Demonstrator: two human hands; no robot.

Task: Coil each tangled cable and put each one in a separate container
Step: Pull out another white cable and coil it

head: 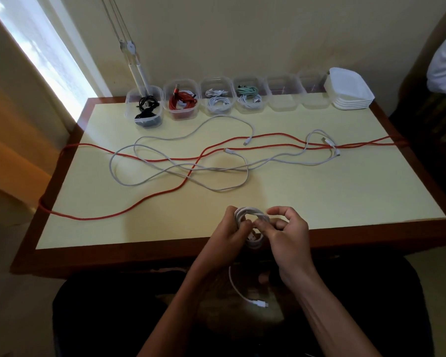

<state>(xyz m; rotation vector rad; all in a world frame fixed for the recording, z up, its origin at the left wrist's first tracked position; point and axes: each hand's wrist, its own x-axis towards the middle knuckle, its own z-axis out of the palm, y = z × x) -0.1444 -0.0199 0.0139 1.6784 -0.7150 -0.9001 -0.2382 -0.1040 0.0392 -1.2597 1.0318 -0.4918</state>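
- The left hand (231, 234) and the right hand (285, 230) meet at the lower centre of the frame, just over the near edge of the surface (319, 202); both have fingers curled round one white coil (250, 215), so each hand is holding it.
- The coil's loose tail (238, 289) hangs below the hands and ends in a plug; part of the coil is hidden behind the fingers.
- Above the hands, mid-frame, loose cables lie crossed on the surface: one long red cable (144, 202), whose ends run off the left and right edges, and white cables (129, 181) looped over it. Four white plugs show, but how many white cables there are is hard to tell.
- Along the upper edge stands a row of six clear containers. From the left: black cable (146, 109), red coil (182, 101), white coils (218, 100), teal and white coils (249, 97), then two holding no cable (283, 99).
- At the row's right end sits one stack of white lids (350, 91); their count is unclear.
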